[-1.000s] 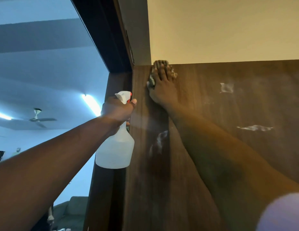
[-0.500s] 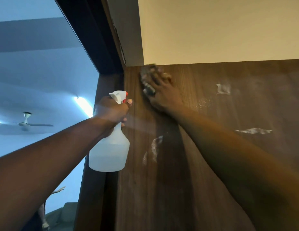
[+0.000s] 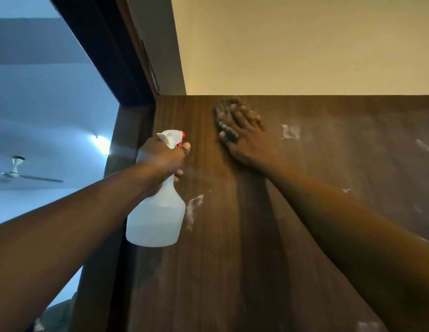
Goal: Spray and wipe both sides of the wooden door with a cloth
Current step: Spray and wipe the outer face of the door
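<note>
While right hand (image 3: 244, 137) wipes: straight fingers (image 3: 239, 113) press dark cloth (image 3: 223, 111) at top of wooden door (image 3: 232, 259).
Left hand (image 3: 160, 156): grips spray bottle (image 3: 156, 219), left of cloth.
Technique: firm overlapping strokes rightward over white smears (image 3: 290, 131), possibly residue.

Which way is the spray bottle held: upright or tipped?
Upright, near enough: the spray bottle has its trigger head on top, body hanging below the left hand gripping its neck.

Bare stretch of door (image 3: 340, 168) rightward (white smears (image 3: 290, 131) only), frame (image 3: 101, 51) close leftward.
</note>
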